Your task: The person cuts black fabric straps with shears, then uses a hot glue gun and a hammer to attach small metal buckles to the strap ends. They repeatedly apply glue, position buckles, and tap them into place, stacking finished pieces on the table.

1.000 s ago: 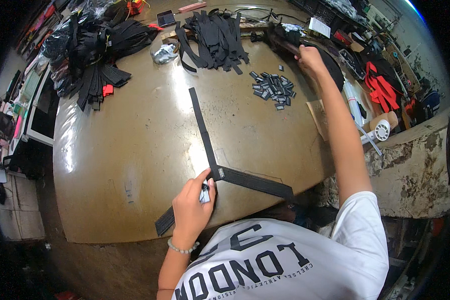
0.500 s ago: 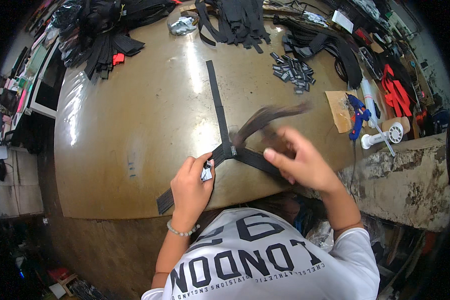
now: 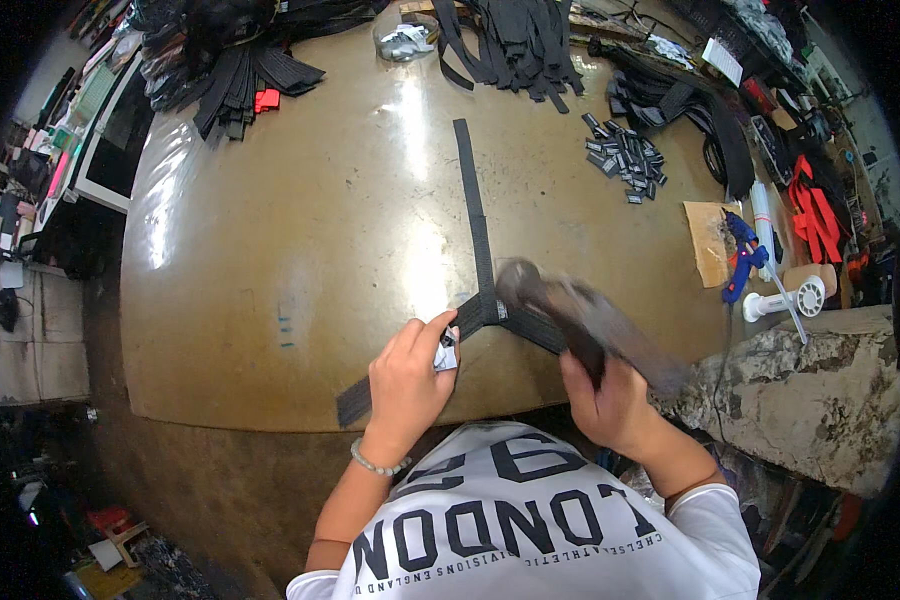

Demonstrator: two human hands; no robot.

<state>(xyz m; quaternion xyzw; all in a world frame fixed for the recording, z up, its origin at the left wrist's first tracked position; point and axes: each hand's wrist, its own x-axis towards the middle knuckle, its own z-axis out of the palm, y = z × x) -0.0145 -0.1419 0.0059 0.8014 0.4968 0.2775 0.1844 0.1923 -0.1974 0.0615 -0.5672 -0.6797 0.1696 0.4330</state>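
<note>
A black Y-shaped strap piece (image 3: 476, 235) lies on the table, one long arm pointing away from me and two shorter arms spreading nearer. A small dark label (image 3: 502, 311) sits at its joint. My left hand (image 3: 410, 375) rests over the near left arm, fingers closed around small white-and-dark pieces (image 3: 446, 352) that look like labels. Fingertips touch the strap there. My right hand (image 3: 610, 400) is closed on a long dark brown-black object (image 3: 590, 325), badly smeared by motion. One end of it hangs near the joint; its kind cannot be made out.
A pile of small black labels (image 3: 625, 158) lies far right, with bundled black straps (image 3: 515, 45) behind. A blue glue gun (image 3: 740, 258), a white handheld fan (image 3: 785, 297) and red straps (image 3: 815, 215) are at right. More black straps (image 3: 255, 85) lie far left.
My right hand has come lower and nearer to me, and the dark object has swung to slant down to the right. My left hand keeps its place on the strap. The whole view has shifted slightly.
</note>
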